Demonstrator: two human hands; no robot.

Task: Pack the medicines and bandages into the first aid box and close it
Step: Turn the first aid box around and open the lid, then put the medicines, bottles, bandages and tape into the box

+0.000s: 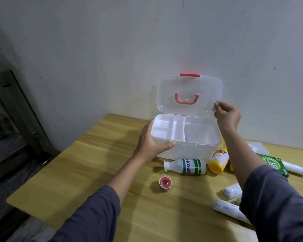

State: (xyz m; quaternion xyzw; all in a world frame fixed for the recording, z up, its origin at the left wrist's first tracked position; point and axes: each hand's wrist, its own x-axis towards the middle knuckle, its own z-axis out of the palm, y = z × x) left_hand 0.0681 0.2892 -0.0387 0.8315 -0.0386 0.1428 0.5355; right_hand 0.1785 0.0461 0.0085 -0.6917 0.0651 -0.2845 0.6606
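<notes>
First aid box (185, 147) open, tray (168, 131) empty. Left hand (151, 145) grips its corner; right hand (227, 116) pinches lid (189, 88). Bottles (185, 166) lie in front on bench (94, 163).

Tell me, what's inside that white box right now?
The first aid box stands open, and its divided tray looks bare: no medicines or bandages in any section. The right-hand part looks bare too, but whatever lies beneath the tray is covered.

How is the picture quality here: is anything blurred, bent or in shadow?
Head view: wide-angle bending curves the table edge; the open lid is see-through, its handle showing softly; the left hand casts a soft shadow on the wood; the right hand is slightly blurred; the left side is dark.
</notes>
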